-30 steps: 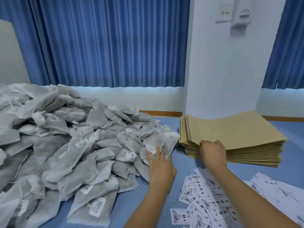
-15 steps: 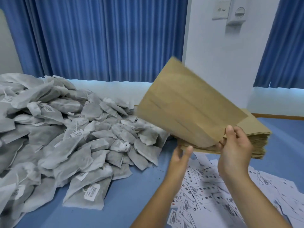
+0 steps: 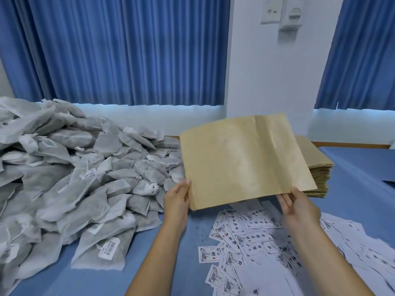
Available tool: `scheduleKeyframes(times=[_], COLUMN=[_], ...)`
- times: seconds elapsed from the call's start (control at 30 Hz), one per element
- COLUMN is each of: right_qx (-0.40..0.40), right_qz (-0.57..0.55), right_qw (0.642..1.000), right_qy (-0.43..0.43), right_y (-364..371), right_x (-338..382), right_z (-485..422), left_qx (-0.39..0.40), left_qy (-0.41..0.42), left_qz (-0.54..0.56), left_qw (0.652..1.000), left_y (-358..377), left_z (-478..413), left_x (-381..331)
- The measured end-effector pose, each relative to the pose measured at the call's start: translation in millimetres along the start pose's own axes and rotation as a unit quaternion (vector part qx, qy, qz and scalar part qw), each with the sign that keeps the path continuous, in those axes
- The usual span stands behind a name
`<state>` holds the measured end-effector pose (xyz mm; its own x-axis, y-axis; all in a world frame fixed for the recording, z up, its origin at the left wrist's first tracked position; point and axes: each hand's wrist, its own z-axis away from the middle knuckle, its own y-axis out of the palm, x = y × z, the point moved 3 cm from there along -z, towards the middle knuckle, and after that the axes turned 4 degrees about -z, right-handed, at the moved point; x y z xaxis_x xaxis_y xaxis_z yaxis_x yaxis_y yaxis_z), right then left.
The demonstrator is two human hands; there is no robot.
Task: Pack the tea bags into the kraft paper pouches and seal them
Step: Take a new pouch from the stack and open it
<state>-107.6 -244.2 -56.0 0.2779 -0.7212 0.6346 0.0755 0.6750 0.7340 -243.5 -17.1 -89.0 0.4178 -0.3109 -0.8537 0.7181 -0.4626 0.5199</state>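
Observation:
A flat kraft paper pouch is held up above the blue table, tilted toward me. My left hand grips its lower left corner, thumb on the front. My right hand holds its lower right corner with fingers partly straight beneath the edge. A large heap of grey-white tea bags with barcode tags covers the left side of the table. Behind the raised pouch lies the stack of kraft pouches.
Printed paper labels lie scattered on the blue table below my hands, with white sheets to the right. A white pillar and blue curtains stand behind the table.
One pouch came off the stack in my right hand, swung toward me, and my left hand left the tea bags and took its left corner. Both hands now hold it level.

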Motion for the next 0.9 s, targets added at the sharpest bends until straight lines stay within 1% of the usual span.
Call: scheduleKeyframes(times=[0.07,0.1,0.17,0.23,0.3,0.33,0.37,0.4,0.43,0.47,0.5,0.53,0.57,0.6,0.63,0.7,0.73,0.8,0.83,0.9], right_qx=[0.007,0.024,0.069,0.112,0.176,0.228,0.292,0.355,0.414,0.461,0.495,0.516,0.524,0.521,0.507,0.456,0.426,0.366,0.345,0.33], right_qz=[0.046,0.09,0.201,0.312,0.419,0.453,0.462,0.447,0.416,0.372,0.32,0.264,0.213,0.178,0.165,0.167,0.168,0.141,0.125,0.1], right_qw=[0.999,0.996,0.977,0.943,0.89,0.861,0.836,0.82,0.81,0.806,0.808,0.814,0.821,0.829,0.839,0.866,0.88,0.907,0.915,0.918], right_qy=[-0.007,-0.001,0.024,0.016,-0.028,-0.043,-0.046,-0.036,-0.021,-0.004,0.017,0.044,0.074,0.098,0.111,0.121,0.127,0.156,0.17,0.198], right_y=[-3.0,-4.4,-6.5,-4.9,4.1,11.0,17.9,23.9,28.9,33.4,36.5,38.4,39.8,40.3,39.6,35.4,31.6,24.5,22.4,20.7], right_x=[4.7,7.0,8.6,7.2,2.5,-2.0,-7.7,-13.6,-18.5,-22.2,-25.3,-27.5,-28.9,-28.2,-27.0,-25.1,-27.1,-35.1,-40.4,-50.8], right_z=[-5.6,-8.1,-10.8,-9.9,-4.0,2.1,9.2,16.8,23.7,30.7,35.5,40.3,43.1,45.9,47.2,44.4,40.7,32.8,31.3,30.5], left_qx=[-0.012,-0.039,-0.113,-0.154,-0.161,-0.151,-0.13,-0.097,-0.051,0.003,0.063,0.117,0.165,0.198,0.215,0.224,0.228,0.24,0.249,0.264], left_qy=[0.001,0.032,0.142,0.262,0.337,0.367,0.399,0.44,0.489,0.534,0.561,0.558,0.527,0.493,0.469,0.451,0.437,0.391,0.364,0.325], left_qz=[-0.028,-0.041,-0.102,-0.145,-0.137,-0.128,-0.123,-0.135,-0.173,-0.228,-0.284,-0.336,-0.381,-0.429,-0.472,-0.527,-0.543,-0.566,-0.576,-0.595], left_qw=[1.0,0.998,0.978,0.942,0.917,0.909,0.899,0.882,0.854,0.814,0.775,0.75,0.741,0.73,0.715,0.685,0.68,0.685,0.689,0.686], left_y=[0.0,-1.0,-3.3,-0.1,9.0,16.3,24.9,35.0,46.1,57.8,68.6,77.7,84.8,89.3,92.4,94.5,94.5,92.9,91.2,87.1], left_z=[2.2,4.0,11.1,23.4,37.6,45.4,53.6,62.4,71.3,79.7,85.8,90.0,92.8,94.3,95.0,94.2,92.6,84.6,79.8,73.1], left_x=[-5.2,-11.5,-33.5,-59.2,-76.3,-82.4,-87.4,-91.7,-94.3,-92.8,-86.1,-75.7,-63.7,-50.3,-37.5,-20.2,-15.8,-9.3,-6.6,-1.5])
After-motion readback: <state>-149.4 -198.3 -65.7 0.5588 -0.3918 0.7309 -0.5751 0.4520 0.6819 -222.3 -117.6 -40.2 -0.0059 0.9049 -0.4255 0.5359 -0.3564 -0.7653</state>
